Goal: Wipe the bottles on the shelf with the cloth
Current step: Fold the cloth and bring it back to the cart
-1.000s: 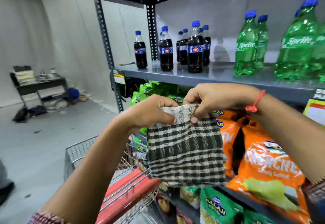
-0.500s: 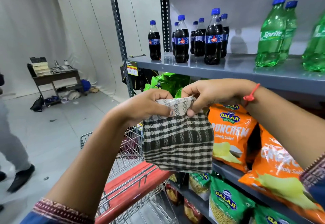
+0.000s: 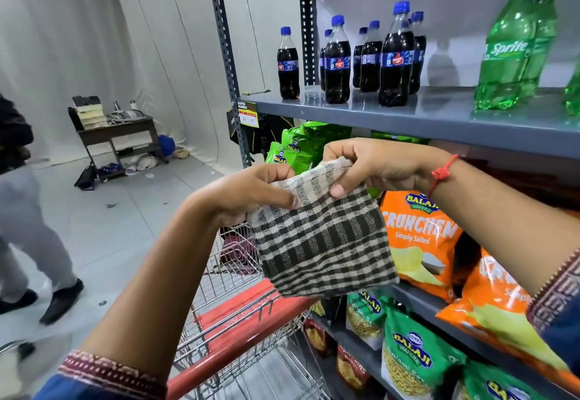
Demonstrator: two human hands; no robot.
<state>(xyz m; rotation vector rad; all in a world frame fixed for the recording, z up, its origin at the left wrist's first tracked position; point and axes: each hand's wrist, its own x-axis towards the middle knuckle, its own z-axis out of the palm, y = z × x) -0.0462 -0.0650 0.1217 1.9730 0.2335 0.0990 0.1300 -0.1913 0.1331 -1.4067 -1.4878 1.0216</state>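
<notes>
Wiping not yet begun, by the look of it — checked cloth (image 3: 323, 242) hangs below the bottle shelf (image 3: 439, 120), pinched at its top edge by left hand (image 3: 251, 192) and right hand (image 3: 376, 164). Cola bottles (image 3: 337, 61) and Sprite bottles (image 3: 514, 51) stand untouched above — all left to do.

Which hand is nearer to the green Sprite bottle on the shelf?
Right. The right hand holds the cloth below the Sprite bottle; the left hand is lower and farther left.
</notes>
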